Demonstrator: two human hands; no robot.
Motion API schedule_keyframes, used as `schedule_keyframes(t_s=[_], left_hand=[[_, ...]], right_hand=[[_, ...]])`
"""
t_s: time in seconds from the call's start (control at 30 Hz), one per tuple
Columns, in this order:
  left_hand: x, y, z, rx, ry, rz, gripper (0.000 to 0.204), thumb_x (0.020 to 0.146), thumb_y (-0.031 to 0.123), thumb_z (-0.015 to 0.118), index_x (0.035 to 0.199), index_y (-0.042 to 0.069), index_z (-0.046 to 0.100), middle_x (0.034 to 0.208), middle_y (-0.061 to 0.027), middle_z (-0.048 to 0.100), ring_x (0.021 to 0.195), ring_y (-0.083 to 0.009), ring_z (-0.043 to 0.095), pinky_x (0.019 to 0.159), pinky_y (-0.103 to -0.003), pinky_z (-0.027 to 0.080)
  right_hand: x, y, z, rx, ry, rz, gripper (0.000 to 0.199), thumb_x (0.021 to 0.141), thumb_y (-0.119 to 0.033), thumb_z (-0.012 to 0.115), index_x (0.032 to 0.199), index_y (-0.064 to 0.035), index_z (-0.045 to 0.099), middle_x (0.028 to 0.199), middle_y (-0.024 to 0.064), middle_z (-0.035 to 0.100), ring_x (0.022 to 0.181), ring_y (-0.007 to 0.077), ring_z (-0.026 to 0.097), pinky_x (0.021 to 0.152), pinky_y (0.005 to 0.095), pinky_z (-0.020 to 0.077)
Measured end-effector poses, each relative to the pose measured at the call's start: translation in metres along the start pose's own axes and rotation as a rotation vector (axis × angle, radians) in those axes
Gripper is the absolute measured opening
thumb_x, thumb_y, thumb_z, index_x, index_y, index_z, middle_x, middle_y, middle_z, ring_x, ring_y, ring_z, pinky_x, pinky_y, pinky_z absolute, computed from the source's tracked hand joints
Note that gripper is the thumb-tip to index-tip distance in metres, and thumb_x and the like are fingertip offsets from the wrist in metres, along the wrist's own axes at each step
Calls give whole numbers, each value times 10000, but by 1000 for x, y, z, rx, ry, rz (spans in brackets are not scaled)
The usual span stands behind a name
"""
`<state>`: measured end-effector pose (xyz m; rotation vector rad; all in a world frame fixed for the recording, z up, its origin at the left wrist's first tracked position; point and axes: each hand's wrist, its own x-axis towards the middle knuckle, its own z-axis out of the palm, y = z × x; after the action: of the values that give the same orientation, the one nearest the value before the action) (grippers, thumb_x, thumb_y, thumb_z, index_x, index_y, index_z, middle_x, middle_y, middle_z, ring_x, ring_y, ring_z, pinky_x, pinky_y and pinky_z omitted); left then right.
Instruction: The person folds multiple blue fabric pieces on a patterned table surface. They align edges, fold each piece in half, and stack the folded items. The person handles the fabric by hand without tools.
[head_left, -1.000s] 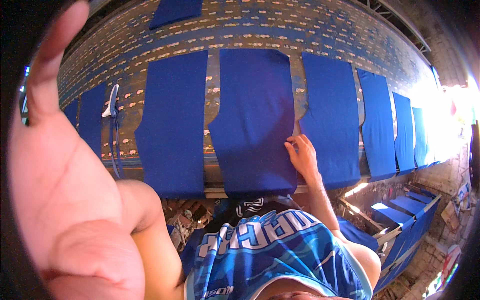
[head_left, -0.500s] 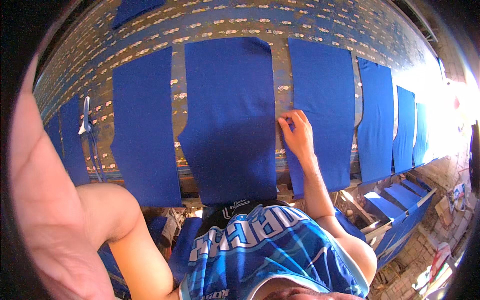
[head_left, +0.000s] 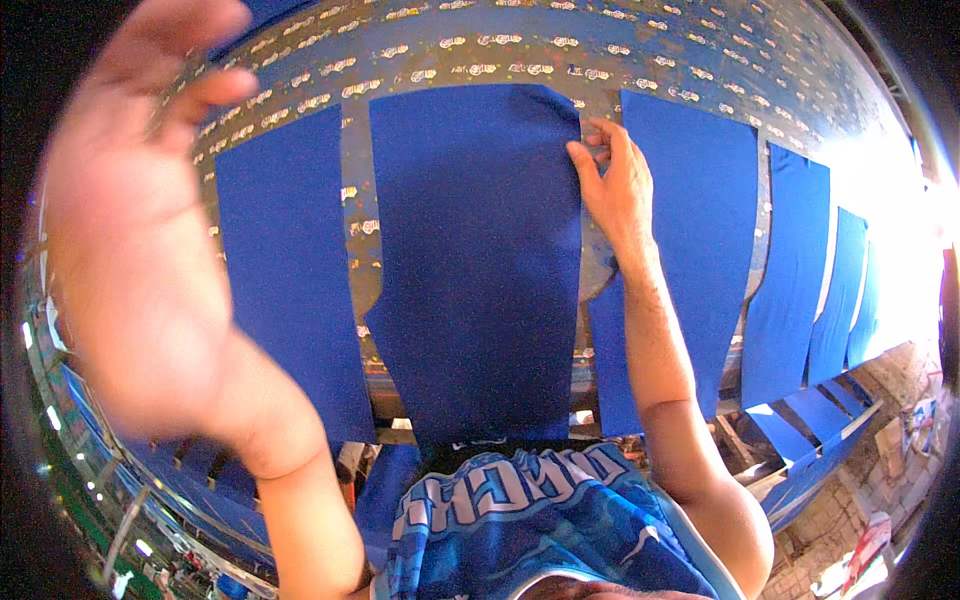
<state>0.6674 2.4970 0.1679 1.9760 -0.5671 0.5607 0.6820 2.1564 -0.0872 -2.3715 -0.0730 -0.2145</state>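
Observation:
A wide blue fabric panel [head_left: 470, 260] lies flat on the table in front of me, its far right corner slightly folded or rumpled. My right hand [head_left: 618, 185] is at that panel's right edge, just below the corner. Its thumb and fingers are apart and slightly bent, with nothing seen between them. To its right is another blue panel [head_left: 700, 230]. Close to the camera on the left, my left hand [head_left: 140, 260] is raised and blurred, fingers apart, holding nothing visible. It covers part of the table's left side and overlaps a further blue panel [head_left: 285, 270].
The long printing table [head_left: 480, 50] has rows of small printed marks. More blue panels [head_left: 785, 270] run toward the bright right end. Below the table, a rack [head_left: 800, 440] bears blue pieces. Brick paving [head_left: 830, 540] shows at lower right.
My right hand has slid away from me along the middle panel's right edge to near its far corner. My left hand has come further into view, its fingers now showing at upper left.

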Motion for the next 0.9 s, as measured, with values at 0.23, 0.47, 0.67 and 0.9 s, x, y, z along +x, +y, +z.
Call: schedule_keyframes(t_s=[0.23,0.47,0.67,0.9], left_hand=[[-80,-220,83,537,-136,-484,227,1023,241,733,1136,48,773,1055,-163,761,915,-291,738,863,-409,583],[-106,-245,105,646,-247,-476,232,997,247,768,1051,25,733,1022,-161,692,947,-321,703,858,-427,565],[-107,-238,112,489,-71,-599,178,968,202,791,1026,37,755,969,-140,758,895,-305,733,830,-417,571],[-115,-248,121,412,160,-671,185,938,233,832,1021,69,817,907,-79,783,767,-205,743,750,-353,581]], right_hand=[[43,-10,16,-34,-54,127,451,947,-310,822,1305,-81,673,892,125,745,823,325,724,776,450,575],[55,1,28,140,14,98,286,912,-184,841,1181,-110,779,938,122,768,856,280,739,801,402,588],[62,4,37,245,94,134,207,910,-151,837,1106,-89,813,931,103,790,802,211,738,780,348,590],[68,12,52,283,240,123,336,862,-156,883,1178,-99,784,939,78,796,808,163,739,787,325,598]])
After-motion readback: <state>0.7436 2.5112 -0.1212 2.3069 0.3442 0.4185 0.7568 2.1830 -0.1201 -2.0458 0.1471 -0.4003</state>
